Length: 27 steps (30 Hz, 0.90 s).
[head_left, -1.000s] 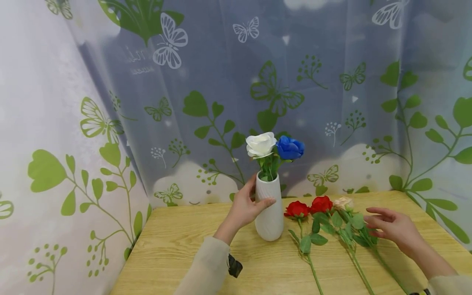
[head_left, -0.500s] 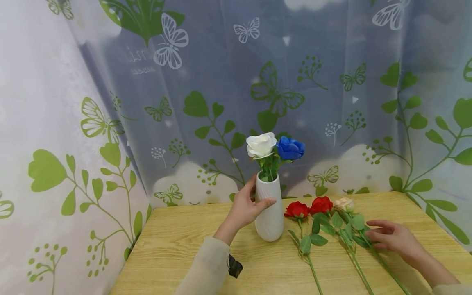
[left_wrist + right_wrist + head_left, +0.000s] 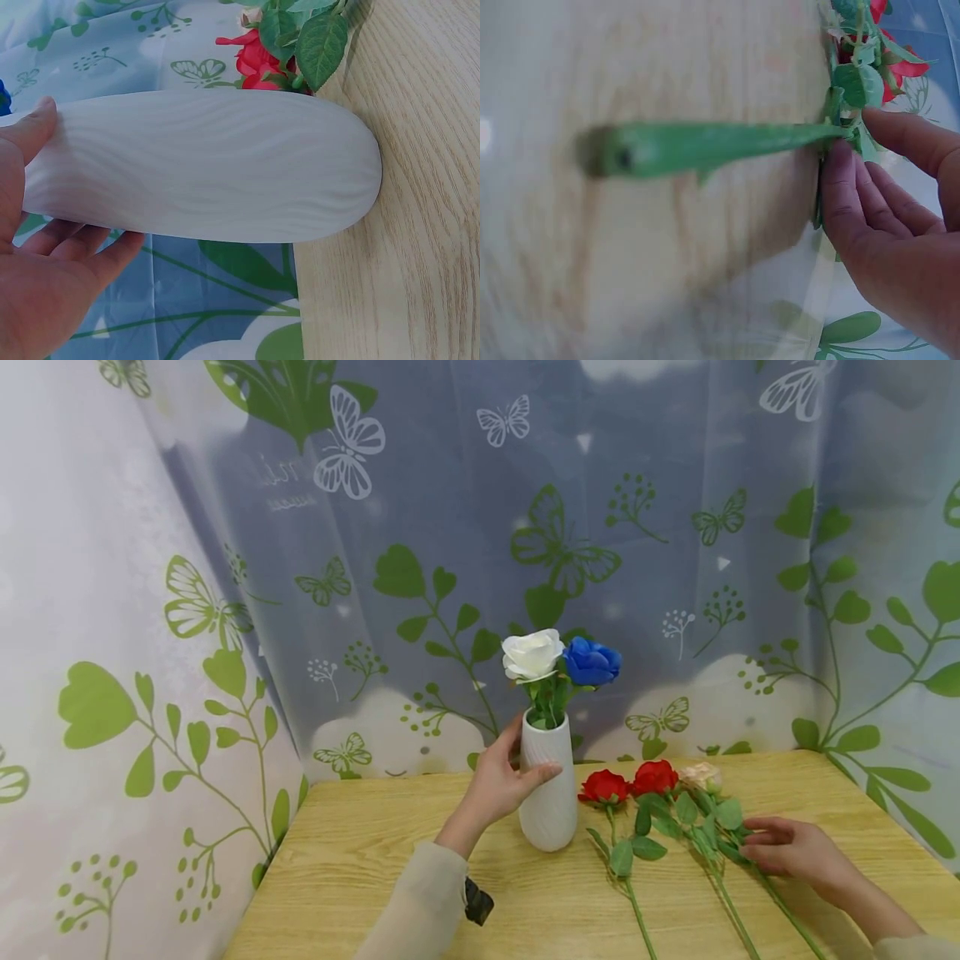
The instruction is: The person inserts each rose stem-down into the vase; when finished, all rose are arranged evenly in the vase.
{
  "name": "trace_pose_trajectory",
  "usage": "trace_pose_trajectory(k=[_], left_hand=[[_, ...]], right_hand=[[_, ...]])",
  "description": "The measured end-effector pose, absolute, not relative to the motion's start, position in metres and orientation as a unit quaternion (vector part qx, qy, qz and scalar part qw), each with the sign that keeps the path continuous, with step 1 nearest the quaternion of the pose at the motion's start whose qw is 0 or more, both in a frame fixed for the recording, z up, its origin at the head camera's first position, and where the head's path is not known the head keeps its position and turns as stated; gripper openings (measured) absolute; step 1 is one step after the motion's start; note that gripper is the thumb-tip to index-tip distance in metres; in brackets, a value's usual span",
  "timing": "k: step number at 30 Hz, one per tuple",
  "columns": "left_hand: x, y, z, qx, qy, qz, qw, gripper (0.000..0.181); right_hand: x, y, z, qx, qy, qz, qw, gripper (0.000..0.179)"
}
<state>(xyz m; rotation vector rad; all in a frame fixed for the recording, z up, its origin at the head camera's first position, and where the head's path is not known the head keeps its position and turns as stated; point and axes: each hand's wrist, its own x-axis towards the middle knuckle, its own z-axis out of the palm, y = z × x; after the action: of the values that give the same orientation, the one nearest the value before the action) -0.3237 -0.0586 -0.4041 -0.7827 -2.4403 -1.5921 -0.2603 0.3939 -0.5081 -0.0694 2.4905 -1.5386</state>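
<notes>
My left hand (image 3: 504, 783) grips the upper part of a white vase (image 3: 551, 802), thumb across the front and fingers behind. The vase stands upright on the table, its ribbed side (image 3: 210, 169) filling the left wrist view. A white rose (image 3: 532, 654) and a blue rose (image 3: 592, 661) stand in it. At the right, my right hand (image 3: 798, 853) is at the stem of a pale cream rose (image 3: 701, 777) lying on the table. In the right wrist view the green stem (image 3: 727, 146) runs between thumb and forefinger, which stand a little apart.
Two red roses, one nearer the vase (image 3: 604, 787) and one beside the cream rose (image 3: 655, 776), lie with stems toward the front. The wooden table (image 3: 360, 860) meets a printed curtain (image 3: 450, 485) at the back and sides.
My right hand has moved slightly down and closer to the cream rose's stem, and its fingers have drawn nearer together. The left hand and vase have stayed put.
</notes>
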Motion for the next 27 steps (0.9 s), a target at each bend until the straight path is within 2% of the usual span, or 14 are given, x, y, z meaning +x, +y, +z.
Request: trace_pose_trajectory(k=[14, 20, 27], left_hand=[[-0.324, -0.057, -0.404, -0.255, -0.809, -0.525, 0.061, 0.087], [-0.324, -0.058, -0.405, -0.253, -0.811, -0.525, 0.061, 0.087], [-0.323, -0.058, -0.404, -0.252, -0.809, -0.528, 0.060, 0.087]], right_hand=[[-0.262, 0.381, -0.505, -0.027, 0.897, -0.437, 0.061, 0.058], [-0.264, 0.380, -0.504, -0.014, 0.899, -0.433, 0.066, 0.051], [-0.263, 0.380, -0.499, -0.011, 0.891, -0.448, 0.080, 0.050]])
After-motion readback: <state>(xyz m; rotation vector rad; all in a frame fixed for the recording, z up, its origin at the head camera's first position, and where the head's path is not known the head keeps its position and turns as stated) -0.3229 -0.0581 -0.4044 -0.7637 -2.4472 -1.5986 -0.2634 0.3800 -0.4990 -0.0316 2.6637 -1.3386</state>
